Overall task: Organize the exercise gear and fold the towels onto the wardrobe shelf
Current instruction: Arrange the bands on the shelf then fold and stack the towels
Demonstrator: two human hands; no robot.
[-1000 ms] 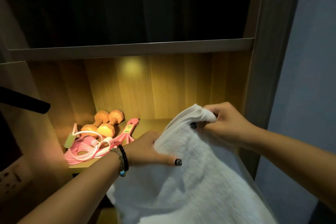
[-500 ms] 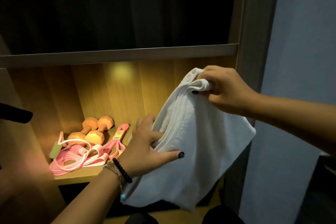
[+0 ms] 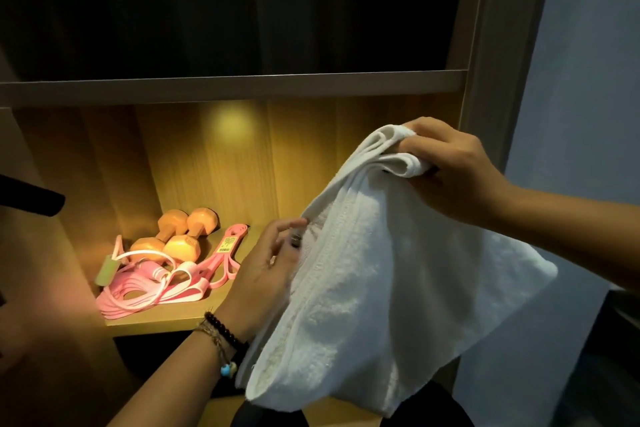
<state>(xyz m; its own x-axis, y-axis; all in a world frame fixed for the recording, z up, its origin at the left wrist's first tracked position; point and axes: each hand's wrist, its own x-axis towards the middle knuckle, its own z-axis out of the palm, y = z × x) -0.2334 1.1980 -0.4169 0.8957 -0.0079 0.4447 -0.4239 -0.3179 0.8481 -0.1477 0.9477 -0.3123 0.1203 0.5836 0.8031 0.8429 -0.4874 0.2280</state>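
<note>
Right hand [image 3: 446, 166] grips the bunched top corners of a white terry-cloth towel [image 3: 381, 288], held up in the air in front of the lit wooden wardrobe shelf [image 3: 166, 317] so the cloth hangs folded below it. Left hand [image 3: 266, 274], beaded bracelets at the wrist, presses into the towel's left fold; its fingertips are hidden, so its grip cannot be told. On the shelf, far left: two orange dumbbells [image 3: 180, 236] behind a tangle of pink resistance bands [image 3: 152, 284].
</note>
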